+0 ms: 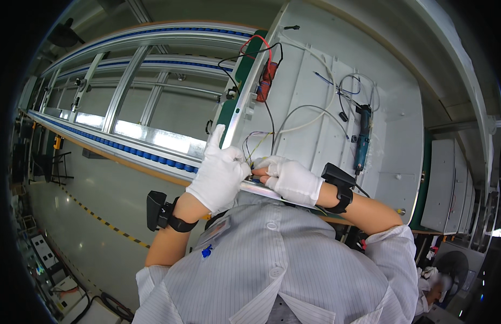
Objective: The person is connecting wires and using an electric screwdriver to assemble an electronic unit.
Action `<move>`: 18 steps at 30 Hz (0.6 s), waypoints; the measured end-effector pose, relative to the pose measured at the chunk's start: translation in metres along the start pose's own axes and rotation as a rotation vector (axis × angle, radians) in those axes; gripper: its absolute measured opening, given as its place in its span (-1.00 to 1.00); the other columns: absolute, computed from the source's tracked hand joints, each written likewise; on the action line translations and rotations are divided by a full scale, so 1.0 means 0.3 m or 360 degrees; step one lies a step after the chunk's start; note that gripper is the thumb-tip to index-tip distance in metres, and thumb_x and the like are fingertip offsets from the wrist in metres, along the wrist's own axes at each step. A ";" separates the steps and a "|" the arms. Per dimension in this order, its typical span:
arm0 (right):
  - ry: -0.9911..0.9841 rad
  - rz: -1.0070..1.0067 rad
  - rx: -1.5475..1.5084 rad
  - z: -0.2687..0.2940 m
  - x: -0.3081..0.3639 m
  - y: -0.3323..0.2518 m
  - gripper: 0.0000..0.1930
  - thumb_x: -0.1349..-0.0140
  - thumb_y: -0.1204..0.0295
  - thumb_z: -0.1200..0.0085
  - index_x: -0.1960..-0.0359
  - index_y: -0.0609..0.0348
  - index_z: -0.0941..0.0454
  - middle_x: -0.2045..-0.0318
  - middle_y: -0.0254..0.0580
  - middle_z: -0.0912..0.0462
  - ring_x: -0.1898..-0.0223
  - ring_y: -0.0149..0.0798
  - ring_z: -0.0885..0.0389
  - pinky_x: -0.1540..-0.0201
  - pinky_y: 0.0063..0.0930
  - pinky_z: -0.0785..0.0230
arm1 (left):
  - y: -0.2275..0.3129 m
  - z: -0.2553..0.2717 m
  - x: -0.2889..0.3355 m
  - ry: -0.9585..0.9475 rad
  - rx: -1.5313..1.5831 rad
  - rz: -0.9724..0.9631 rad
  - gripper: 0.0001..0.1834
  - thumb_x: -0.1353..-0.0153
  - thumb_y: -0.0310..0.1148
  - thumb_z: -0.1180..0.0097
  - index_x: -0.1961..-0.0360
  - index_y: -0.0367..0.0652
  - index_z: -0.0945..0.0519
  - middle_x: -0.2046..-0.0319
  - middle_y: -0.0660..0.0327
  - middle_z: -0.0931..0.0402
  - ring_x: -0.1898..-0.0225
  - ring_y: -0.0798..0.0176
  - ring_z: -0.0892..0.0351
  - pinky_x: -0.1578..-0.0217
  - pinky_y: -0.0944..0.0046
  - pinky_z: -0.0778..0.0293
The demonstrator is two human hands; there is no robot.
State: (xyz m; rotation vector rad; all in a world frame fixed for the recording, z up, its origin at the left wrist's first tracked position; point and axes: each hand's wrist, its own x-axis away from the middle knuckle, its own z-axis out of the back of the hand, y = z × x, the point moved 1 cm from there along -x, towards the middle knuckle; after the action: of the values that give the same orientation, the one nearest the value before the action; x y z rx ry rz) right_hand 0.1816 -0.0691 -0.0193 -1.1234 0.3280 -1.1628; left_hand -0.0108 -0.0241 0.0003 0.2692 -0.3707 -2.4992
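My left hand, in a white glove, has its index finger stretched up along the near left edge of a large white metal housing. Its other fingers are curled and closed at the housing's near corner. Against them, my right hand is closed too, in a white glove that leaves some fingertips bare. Thin purple and yellow wires run down to where the fingertips of both hands meet. Exactly what each hand pinches there is hidden by the fingers. A black cable passes just above the hands inside the housing.
A teal electric screwdriver lies inside the housing at right. Grey cable curves across its floor. At the housing's left wall sits a red device with red and black leads. A roller conveyor frame stretches left. Another person is at lower right.
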 end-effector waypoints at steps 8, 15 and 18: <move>0.0050 0.0245 0.0248 -0.001 0.017 0.010 -0.76 -0.26 0.47 0.01 0.13 0.27 -0.63 0.10 -0.06 -0.62 0.09 -0.04 -0.58 -0.06 -0.36 -0.43 | -0.012 -0.010 0.001 0.0070 0.0057 -0.0025 -0.92 0.03 -0.46 -0.12 0.58 -0.15 -0.64 0.45 0.13 -0.53 0.17 -0.02 -0.54 -0.34 -0.30 -0.02; 0.0063 0.0090 0.0190 0.003 0.010 -0.002 -0.78 -0.26 0.46 0.01 0.15 0.23 -0.64 0.16 -0.05 -0.64 0.12 -0.04 -0.60 -0.03 -0.32 -0.45 | -0.018 -0.014 -0.013 0.0012 -0.0012 -0.0104 -0.93 0.09 -0.49 -0.14 0.52 -0.13 -0.63 0.48 0.20 -0.49 0.22 0.17 -0.54 -0.33 -0.42 0.02; 0.0072 0.0100 0.0119 0.004 0.010 0.003 -0.77 -0.28 0.44 0.03 0.14 0.23 -0.64 0.19 -0.05 -0.64 0.15 -0.04 -0.60 0.00 -0.32 -0.46 | -0.012 -0.001 -0.019 -0.0017 -0.0060 -0.0097 -0.94 0.09 -0.49 -0.13 0.53 -0.13 -0.62 0.49 0.20 -0.49 0.22 0.17 -0.55 -0.33 -0.41 0.01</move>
State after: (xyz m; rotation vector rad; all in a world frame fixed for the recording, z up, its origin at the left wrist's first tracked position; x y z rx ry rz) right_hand 0.1842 -0.0709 -0.0185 -1.0159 0.3498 -1.1371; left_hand -0.0080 -0.0178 -0.0004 0.2554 -0.3237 -2.5654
